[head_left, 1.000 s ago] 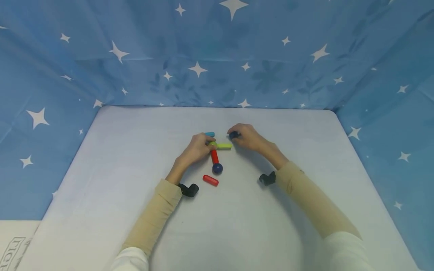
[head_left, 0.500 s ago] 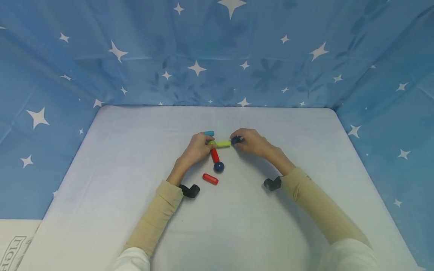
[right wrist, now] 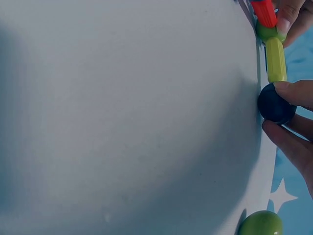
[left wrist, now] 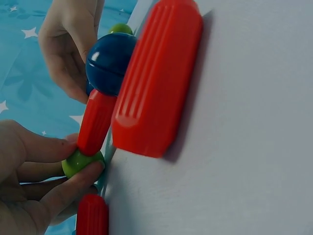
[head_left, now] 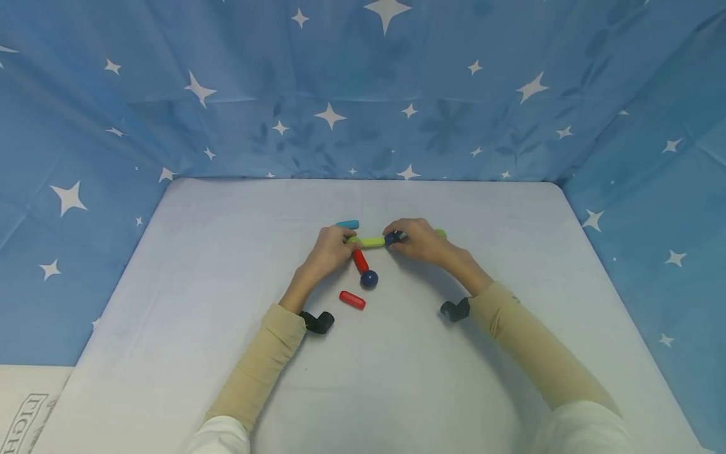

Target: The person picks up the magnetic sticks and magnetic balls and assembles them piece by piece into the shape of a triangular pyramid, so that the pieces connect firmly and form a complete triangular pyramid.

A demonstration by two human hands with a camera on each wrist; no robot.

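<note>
My left hand point(head_left: 331, 247) pinches a green ball point(left wrist: 80, 165) between thumb and fingers. A red rod point(head_left: 360, 261) runs from this ball toward me and ends in a dark blue ball point(head_left: 369, 279). To the right, a yellow-green rod point(head_left: 372, 242) also joins the green ball. My right hand point(head_left: 421, 239) holds a second dark blue ball point(right wrist: 276, 104) against that rod's free end; whether it is fastened there I cannot tell. Below the left fingers in the left wrist view lies another red rod point(left wrist: 93, 215), hidden from the head view.
A loose red rod point(head_left: 352, 299) lies nearer me on the white table point(head_left: 397, 378). Behind the left hand is a blue rod point(head_left: 348, 224). Another green ball point(head_left: 441, 233) sits just behind the right hand, partly covered. Blue star-patterned cloth point(head_left: 255, 82) surrounds the table.
The right hand has brought its dark blue ball slightly toward me until it meets the yellow-green rod's end. The joined red rod and its blue ball have swung slightly right.
</note>
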